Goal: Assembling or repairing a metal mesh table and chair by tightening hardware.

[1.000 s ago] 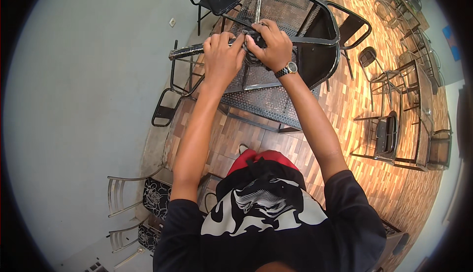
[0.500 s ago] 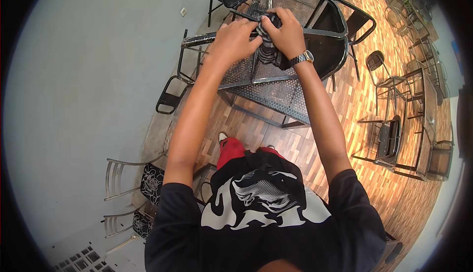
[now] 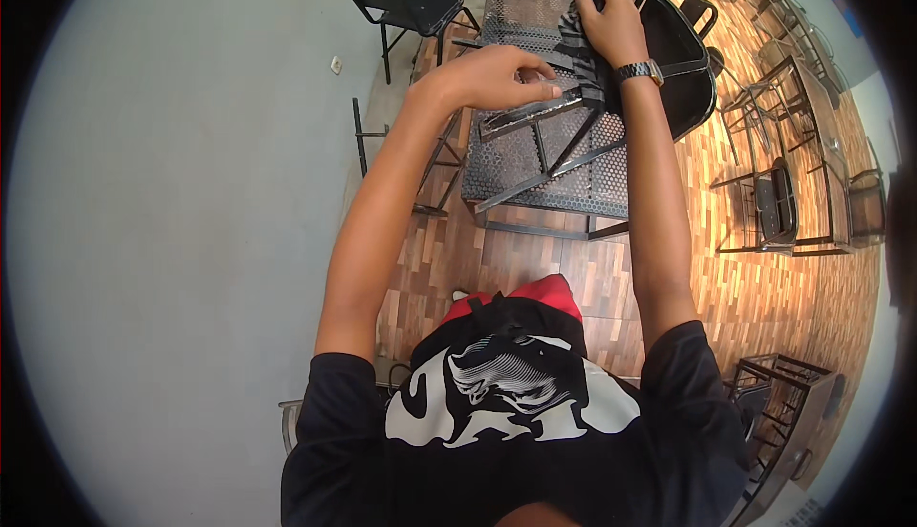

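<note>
Left hand (image 3: 492,76) on metal bar (image 3: 530,114); right hand (image 3: 607,21) gripping dark cloth (image 3: 579,35).

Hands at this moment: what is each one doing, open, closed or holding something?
Left hand: fingers curled, resting on a black metal bar of the mesh table; a true grip cannot be told.
Right hand: closed on a dark cloth.

The fingertips of the right hand (image 3: 609,13) were buried in a dark cloth (image 3: 579,42), so its grip could not be made out. The fingers of the left hand (image 3: 492,76) were curled over a metal bar (image 3: 531,114), and their undersides were hidden. The far end of the perforated metal table (image 3: 521,159) was cut off by the picture's upper edge. The chairs (image 3: 774,207) toward the right rim were bent and too small for detail.
</note>
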`<state>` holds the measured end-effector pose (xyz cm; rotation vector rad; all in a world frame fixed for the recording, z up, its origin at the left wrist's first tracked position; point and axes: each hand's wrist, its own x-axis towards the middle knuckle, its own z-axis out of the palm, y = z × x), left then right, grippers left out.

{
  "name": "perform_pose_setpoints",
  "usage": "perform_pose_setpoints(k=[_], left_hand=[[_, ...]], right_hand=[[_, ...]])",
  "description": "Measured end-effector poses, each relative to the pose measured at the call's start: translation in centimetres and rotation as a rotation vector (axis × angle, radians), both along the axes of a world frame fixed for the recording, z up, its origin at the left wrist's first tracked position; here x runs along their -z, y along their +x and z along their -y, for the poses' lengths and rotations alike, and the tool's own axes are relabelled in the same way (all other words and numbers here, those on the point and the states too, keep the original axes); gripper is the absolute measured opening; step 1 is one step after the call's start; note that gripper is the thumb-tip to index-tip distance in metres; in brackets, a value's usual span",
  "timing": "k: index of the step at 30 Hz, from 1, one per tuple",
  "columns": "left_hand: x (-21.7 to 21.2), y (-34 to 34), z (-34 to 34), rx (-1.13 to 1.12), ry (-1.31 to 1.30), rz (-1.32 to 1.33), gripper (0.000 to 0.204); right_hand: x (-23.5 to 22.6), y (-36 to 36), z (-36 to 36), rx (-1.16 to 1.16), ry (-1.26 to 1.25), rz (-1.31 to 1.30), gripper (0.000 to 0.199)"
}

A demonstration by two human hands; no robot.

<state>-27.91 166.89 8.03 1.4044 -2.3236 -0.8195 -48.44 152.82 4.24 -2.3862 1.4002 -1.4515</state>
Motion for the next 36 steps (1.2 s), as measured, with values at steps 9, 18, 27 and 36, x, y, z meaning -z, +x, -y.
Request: perform_pose_setpoints(k=[9,18,27,36], left_hand=[[4.9,1.0,9.5,-0.089,-0.417,-0.144,0.039],[6.1,-2.3,18.2,0.170,-0.827,-0.053,0.039],[6.1,-2.2,25.3,0.559,-0.691,-0.049,0.040],[6.8,-6.2,22.7,0.606,-0.829,-0.090,0.030]], right_hand=[[-0.1,3.2,-3.3,0.338,0.341,-0.447,0.038],[0.1,3.4,-3.4,0.352,0.305,-0.371,0.027],[-0.5,3.7,-3.8,0.473,0.383,-0.338,0.031],[-2.0,-0.8,-6.7,0.590,0.533,-0.444,0.047]])
